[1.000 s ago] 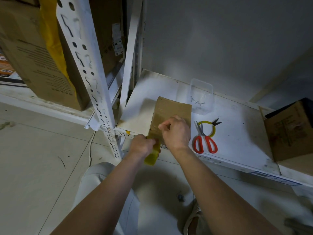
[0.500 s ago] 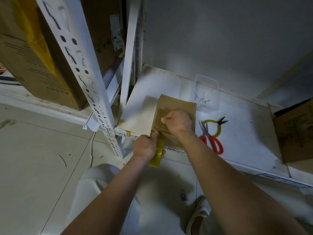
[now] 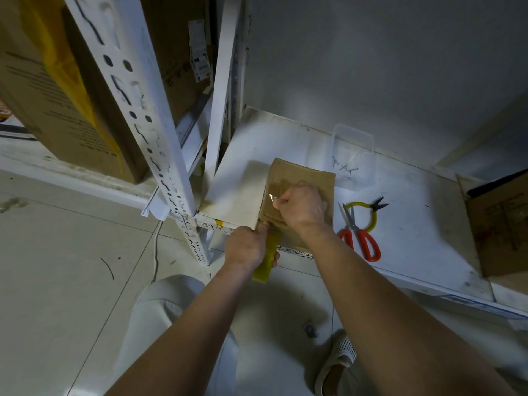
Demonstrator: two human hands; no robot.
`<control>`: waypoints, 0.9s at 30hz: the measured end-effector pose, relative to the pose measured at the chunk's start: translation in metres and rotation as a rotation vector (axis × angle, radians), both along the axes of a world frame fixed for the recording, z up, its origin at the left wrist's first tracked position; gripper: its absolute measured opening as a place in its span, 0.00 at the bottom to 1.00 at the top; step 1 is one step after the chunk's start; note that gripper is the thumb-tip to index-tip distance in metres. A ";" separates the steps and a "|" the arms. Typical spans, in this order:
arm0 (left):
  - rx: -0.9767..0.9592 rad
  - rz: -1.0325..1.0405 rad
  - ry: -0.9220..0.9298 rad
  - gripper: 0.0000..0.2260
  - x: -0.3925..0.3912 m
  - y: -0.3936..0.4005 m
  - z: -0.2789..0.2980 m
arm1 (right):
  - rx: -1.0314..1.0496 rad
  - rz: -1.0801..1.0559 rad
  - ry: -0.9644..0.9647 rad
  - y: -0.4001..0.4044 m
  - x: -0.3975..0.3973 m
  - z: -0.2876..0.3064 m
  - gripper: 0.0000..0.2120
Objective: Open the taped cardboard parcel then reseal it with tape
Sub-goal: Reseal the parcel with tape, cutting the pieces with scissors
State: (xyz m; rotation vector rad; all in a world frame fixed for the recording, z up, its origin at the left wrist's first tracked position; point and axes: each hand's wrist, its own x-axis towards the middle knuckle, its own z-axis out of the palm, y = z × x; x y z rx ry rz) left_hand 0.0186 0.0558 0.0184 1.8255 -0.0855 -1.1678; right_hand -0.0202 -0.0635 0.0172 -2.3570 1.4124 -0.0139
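Observation:
A flat brown cardboard parcel lies on the white shelf, near its front left corner. My right hand is over the parcel's top, pinching the free end of a clear tape strip that runs along the parcel's left side. My left hand is at the shelf's front edge, gripping a yellow tape roll just below the parcel's near end.
Red-handled scissors and yellow-handled pliers lie right of the parcel. A clear plastic tub with several nails stands behind it. An open cardboard box sits at the right. White perforated shelf posts rise at the left.
My right hand has moved away from me along the parcel's top with the tape end. My left hand and the yellow roll have stayed at the shelf's front edge.

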 end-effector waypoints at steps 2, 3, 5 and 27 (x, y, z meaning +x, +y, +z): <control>0.005 -0.004 0.006 0.19 0.000 0.000 0.000 | -0.003 0.008 0.006 0.001 0.000 0.001 0.11; 0.006 -0.005 0.009 0.19 0.000 0.001 0.000 | -0.008 0.012 0.005 0.002 0.000 0.001 0.11; 0.007 -0.009 0.000 0.20 0.000 0.001 -0.003 | -0.016 0.018 -0.002 0.004 -0.001 0.002 0.11; -0.112 -0.045 -0.066 0.17 -0.003 0.012 -0.012 | -0.101 0.051 -0.062 0.004 -0.021 -0.018 0.25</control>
